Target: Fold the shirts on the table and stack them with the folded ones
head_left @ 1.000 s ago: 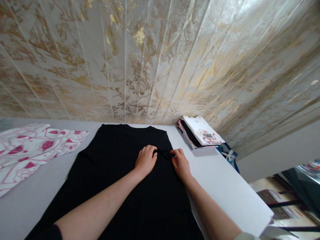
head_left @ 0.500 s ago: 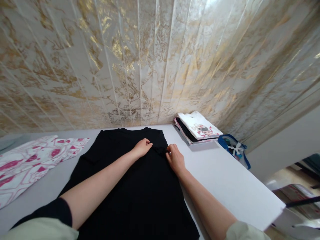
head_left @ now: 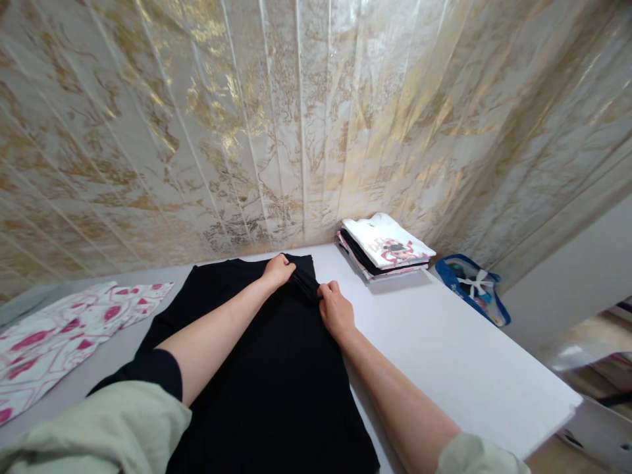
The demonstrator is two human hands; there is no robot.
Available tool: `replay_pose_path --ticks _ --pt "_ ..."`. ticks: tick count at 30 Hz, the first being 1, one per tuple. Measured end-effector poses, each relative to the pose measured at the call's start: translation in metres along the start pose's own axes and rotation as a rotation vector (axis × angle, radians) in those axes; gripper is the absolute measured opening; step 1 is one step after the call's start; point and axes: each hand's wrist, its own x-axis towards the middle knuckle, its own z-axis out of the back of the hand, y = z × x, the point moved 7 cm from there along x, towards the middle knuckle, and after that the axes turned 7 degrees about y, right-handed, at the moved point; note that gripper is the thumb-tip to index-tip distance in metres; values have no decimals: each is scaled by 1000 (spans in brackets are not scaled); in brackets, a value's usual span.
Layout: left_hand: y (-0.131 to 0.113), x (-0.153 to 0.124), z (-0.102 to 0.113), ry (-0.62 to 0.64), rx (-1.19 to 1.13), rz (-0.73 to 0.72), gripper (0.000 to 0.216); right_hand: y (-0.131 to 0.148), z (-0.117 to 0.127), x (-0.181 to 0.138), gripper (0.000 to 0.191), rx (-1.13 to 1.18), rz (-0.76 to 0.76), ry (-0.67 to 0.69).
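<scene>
Left hand [head_left: 279,270] and right hand [head_left: 336,309] each had a pinching grip on the shirt [head_left: 266,382], spread on the tabletop [head_left: 444,336]; uneven tugging could have creased or skewed it.

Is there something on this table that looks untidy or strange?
Nothing looks spilled or damaged. Only the black shirt looks uneven: it is bunched at its far right part, between the left hand and right hand, while its lower part lies fairly flat.
</scene>
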Motion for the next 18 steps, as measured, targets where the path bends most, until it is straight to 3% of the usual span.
replay_pose_path --ticks 4,11,18 --pt "7 5 -5 87 64 -14 17 2 1 -2 27 7 41 -4" --pt "-24 32 -11 85 76 -147 26 12 9 -7 29 70 151 -14" --pt "-38 63 -34 48 22 -91 21 16 7 -4 27 46 187 44"
